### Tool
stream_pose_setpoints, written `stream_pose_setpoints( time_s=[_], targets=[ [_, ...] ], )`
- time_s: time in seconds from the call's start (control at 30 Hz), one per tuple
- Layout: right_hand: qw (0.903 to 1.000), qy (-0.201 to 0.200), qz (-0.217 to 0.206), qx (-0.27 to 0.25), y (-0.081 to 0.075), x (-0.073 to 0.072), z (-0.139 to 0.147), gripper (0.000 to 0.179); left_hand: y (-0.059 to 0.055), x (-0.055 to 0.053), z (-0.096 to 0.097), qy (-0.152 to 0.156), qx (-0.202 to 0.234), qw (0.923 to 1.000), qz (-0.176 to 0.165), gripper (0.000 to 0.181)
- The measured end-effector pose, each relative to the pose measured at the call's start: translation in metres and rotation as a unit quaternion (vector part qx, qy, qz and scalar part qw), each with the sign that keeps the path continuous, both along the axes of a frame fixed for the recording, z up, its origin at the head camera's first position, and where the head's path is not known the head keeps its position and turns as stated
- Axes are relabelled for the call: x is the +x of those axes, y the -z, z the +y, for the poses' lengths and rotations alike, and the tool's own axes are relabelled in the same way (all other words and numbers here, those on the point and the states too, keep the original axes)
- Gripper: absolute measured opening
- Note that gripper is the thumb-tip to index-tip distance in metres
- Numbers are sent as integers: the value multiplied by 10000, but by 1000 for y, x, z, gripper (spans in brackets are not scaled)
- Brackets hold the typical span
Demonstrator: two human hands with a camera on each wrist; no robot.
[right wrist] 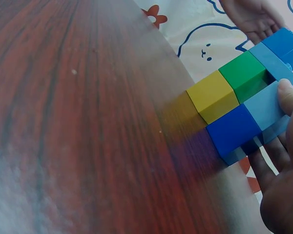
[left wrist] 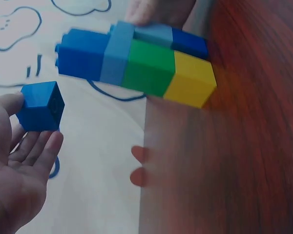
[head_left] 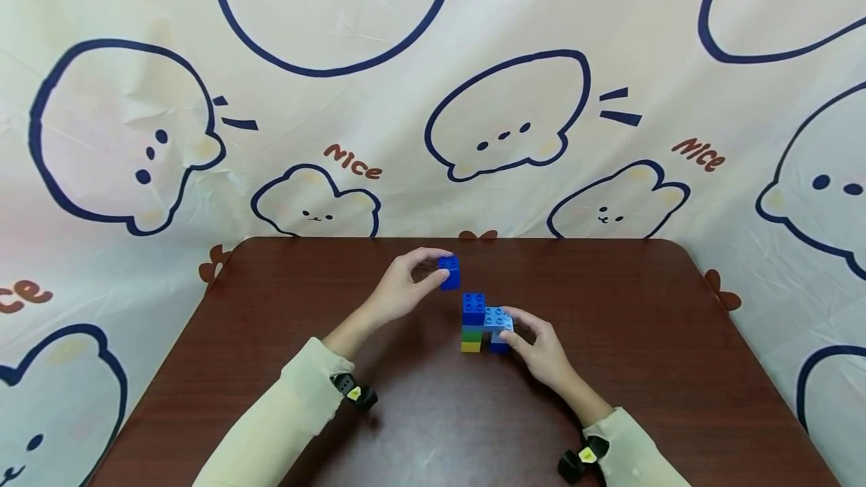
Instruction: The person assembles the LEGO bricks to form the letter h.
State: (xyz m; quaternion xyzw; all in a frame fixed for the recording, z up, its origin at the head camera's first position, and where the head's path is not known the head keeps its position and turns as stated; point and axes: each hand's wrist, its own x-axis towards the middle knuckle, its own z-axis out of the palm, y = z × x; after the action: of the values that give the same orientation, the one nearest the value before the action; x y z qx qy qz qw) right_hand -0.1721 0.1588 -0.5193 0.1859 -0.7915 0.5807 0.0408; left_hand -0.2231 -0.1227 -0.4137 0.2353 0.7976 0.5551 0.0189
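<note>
My left hand (head_left: 398,290) pinches a dark blue toy building block (head_left: 449,275) between thumb and fingers. It holds the block raised, behind and left of a small block structure. One column of the structure has a yellow block (left wrist: 190,80) at the bottom, a green block (left wrist: 149,68) above it, then a light blue layer and a dark blue block (head_left: 473,310) on top. Beside this column stands a second one, with a dark blue block (right wrist: 233,129) below light blue. My right hand (head_left: 544,352) grips the structure's light blue part (head_left: 495,318) from the right.
The structure stands on a brown wooden table (head_left: 609,284), its reflection showing on the glossy top. A pale cloth (head_left: 392,111) printed with cartoon figures hangs behind and beside the table. Each wrist wears a small black camera (head_left: 355,391).
</note>
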Motion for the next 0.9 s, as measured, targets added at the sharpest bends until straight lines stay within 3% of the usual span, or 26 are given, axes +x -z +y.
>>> stream_pose_setpoints(
  time_s=[0.3, 0.6, 0.9],
  targets=[
    [9999, 63, -80, 136, -3, 0, -3, 38, -11, 13, 11, 236, 11, 9993, 293, 34],
    [9999, -121, -32, 55, -38, 15, -9, 36, -10, 20, 19, 466, -25, 9984, 330, 33],
    [9999, -96, -62, -7, -38, 15, -9, 36, -7, 23, 22, 604, -91, 9975, 366, 36]
  ],
)
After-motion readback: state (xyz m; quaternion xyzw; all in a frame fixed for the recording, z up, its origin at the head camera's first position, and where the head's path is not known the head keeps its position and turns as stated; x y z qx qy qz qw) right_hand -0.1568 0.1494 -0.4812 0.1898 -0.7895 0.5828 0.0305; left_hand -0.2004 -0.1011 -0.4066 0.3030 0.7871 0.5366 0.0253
